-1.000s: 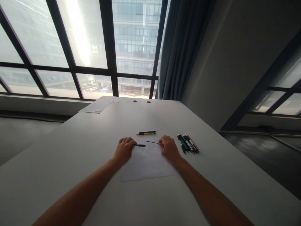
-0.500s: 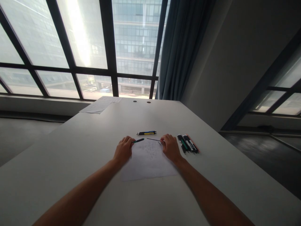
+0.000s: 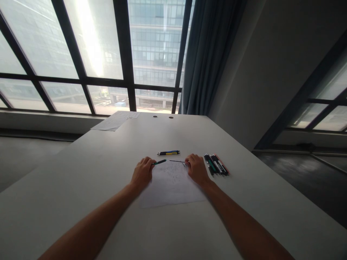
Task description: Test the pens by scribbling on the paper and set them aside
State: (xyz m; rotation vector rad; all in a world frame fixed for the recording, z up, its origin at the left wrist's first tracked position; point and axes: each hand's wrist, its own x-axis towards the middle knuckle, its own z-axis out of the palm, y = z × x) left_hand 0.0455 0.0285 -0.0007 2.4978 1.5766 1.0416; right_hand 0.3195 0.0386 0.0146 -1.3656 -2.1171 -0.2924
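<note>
My left hand [image 3: 142, 172] grips a green and black pen barrel [image 3: 159, 162] whose tip points right and slightly up. A thin dark refill [image 3: 176, 161] is pinched in my right hand [image 3: 196, 169], its free end pointing left toward the barrel. A small gap separates the two parts. Both hands rest at the far edge of a white sheet of paper [image 3: 170, 187] with faint scribbles on it. A blue and yellow pen [image 3: 168, 152] lies just beyond the sheet.
A row of several pens [image 3: 216, 164] lies right of my right hand on the white table [image 3: 81, 180]. More papers [image 3: 115, 121] sit at the far left corner, with two cable holes [image 3: 163, 117] near the far edge. Windows and a curtain stand behind.
The pen barrel in my left hand has tilted its tip upward, and the refill in my right hand has shifted slightly up the sheet. Both hands moved a little forward.
</note>
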